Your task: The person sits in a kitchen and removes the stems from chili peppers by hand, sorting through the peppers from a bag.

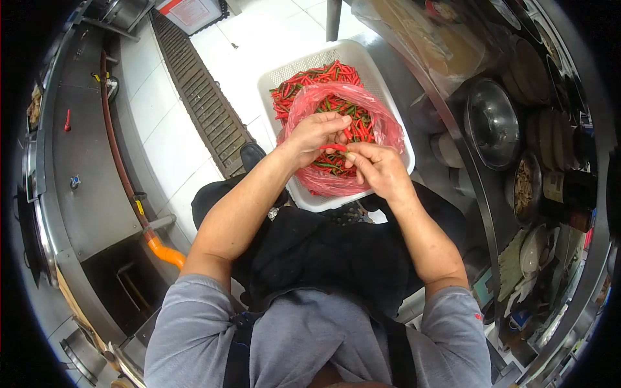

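Note:
Both hands meet over a pink plastic bag (388,132) full of red and green chillies. The bag rests in a white plastic basket (270,81), where more loose chillies (317,76) lie towards the far side. My left hand (318,137) has its fingers curled round one end of a red chilli (333,147). The thumb and forefinger of my right hand (375,165) pinch the green stem end of the same chilli. It lies roughly level between the two hands.
To the right, metal shelving holds a steel bowl (493,123) and pans. A metal counter (90,155) with an orange hose (165,251) stands at the left. A drain grate (200,90) crosses the white tiled floor (152,97).

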Action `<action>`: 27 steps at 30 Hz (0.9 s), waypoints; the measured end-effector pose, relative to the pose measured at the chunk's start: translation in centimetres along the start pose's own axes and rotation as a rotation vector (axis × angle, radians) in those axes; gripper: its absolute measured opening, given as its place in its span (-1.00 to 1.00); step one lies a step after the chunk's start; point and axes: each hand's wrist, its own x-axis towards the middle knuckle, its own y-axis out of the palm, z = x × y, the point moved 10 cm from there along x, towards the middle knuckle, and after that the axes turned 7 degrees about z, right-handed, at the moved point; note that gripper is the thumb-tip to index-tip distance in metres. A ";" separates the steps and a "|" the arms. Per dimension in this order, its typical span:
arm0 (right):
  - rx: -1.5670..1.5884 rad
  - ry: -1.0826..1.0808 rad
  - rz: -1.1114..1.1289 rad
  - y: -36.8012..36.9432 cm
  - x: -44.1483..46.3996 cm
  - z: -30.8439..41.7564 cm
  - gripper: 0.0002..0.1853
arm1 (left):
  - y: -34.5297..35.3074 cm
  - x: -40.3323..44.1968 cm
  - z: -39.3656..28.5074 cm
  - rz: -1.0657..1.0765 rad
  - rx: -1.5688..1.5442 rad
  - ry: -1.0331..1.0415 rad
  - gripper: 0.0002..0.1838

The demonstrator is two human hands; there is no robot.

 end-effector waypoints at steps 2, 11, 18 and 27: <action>0.061 -0.032 0.015 0.2 0.0 0.0 -0.77 | -0.5 0.3 0.1 0.008 0.040 0.021 -0.91; 0.050 0.106 -0.068 -1.9 0.7 -2.6 -0.76 | 2.5 -0.7 -2.9 0.159 0.269 0.147 -0.80; -0.362 -0.002 -0.124 -1.9 0.7 -0.3 -0.85 | 2.1 -0.7 -2.7 0.091 0.306 0.144 -0.85; -0.623 -0.342 -0.057 0.8 0.1 2.9 -0.81 | 1.1 -0.5 -1.7 0.100 0.387 -0.030 -0.77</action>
